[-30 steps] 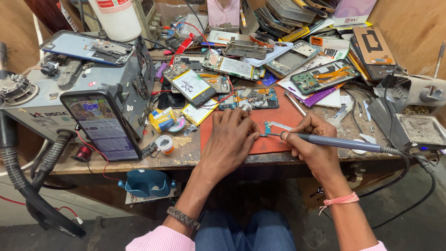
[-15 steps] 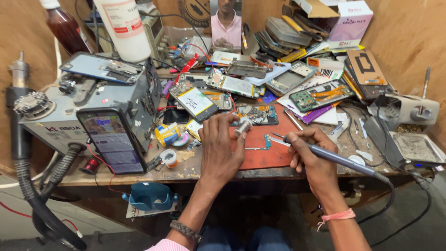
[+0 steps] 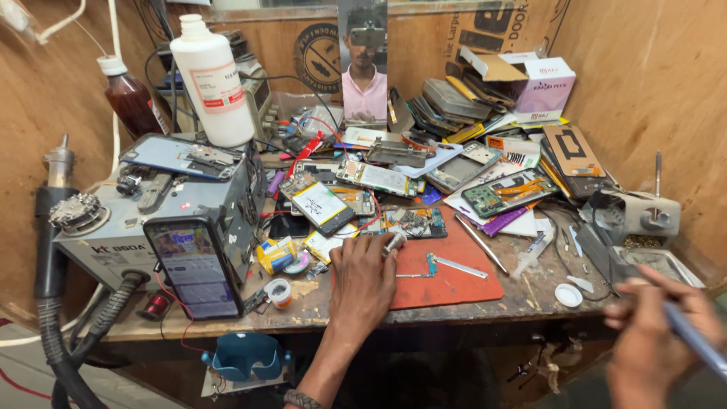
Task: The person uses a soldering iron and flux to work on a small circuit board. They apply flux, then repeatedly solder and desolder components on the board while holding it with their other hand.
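Observation:
My left hand (image 3: 362, 282) lies on the left edge of a red work mat (image 3: 462, 286), fingers curled, and its fingertips pinch a small silver part (image 3: 394, 241). A phone circuit board (image 3: 413, 223) sits just beyond it. On the mat lie a thin metal strip (image 3: 459, 266) and a small flex piece with a blue end (image 3: 430, 265). My right hand (image 3: 650, 337) is blurred at the lower right, off the bench's front edge, closed around a blue-grey pen-shaped tool (image 3: 700, 344).
A grey hot-air station (image 3: 113, 227) stands at the left with a lit phone (image 3: 193, 266) leaning on it. Behind it stand a white bottle (image 3: 212, 83) and a brown bottle (image 3: 130, 100). Phone parts cover the back of the bench. An iron stand (image 3: 638, 217) is at the right.
My right hand has pulled the pen-shaped tool off the red mat, down and to the right. My left hand stays on the mat. The view has tilted up.

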